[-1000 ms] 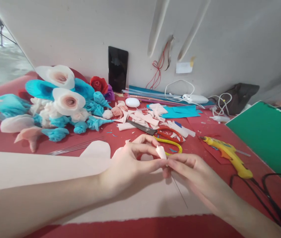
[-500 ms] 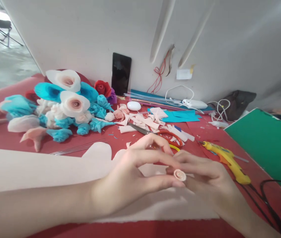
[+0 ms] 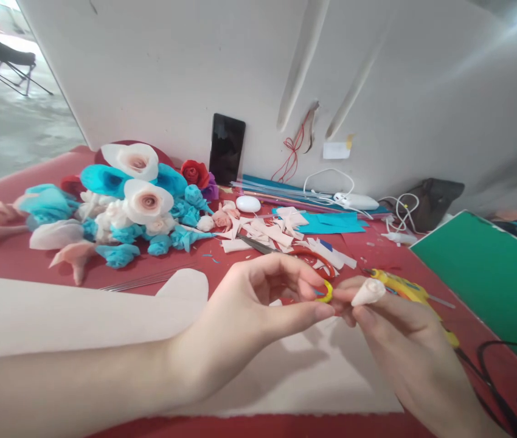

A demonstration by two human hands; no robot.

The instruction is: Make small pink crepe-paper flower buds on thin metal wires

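Note:
My right hand (image 3: 416, 344) pinches a small rolled rosebud of pale pink paper (image 3: 368, 293) between thumb and fingers. The bud tilts, with its spiral top facing up and right. Just left of it is my left hand (image 3: 263, 310), fingers curved and thumb apart from them, holding nothing that I can see. Both hands hover over a large pale pink paper sheet (image 3: 286, 389). Behind the left fingers lie scissors with red and yellow handles (image 3: 320, 257), partly hidden. A yellow glue gun (image 3: 399, 285) rests behind the right hand, which covers part of it.
Paper flowers (image 3: 149, 201) in blue, white and pink are heaped at the left. Pink scraps (image 3: 263, 231) and blue paper (image 3: 331, 222) lie ahead. A phone (image 3: 227, 149) leans on the wall. Thin wires (image 3: 137, 281) lie left; a green board (image 3: 486, 280) stands right.
The rosebud has moved right and up in my right hand. My left fingers, earlier closed at the bud, have come away from it and opened. The view has tilted slightly.

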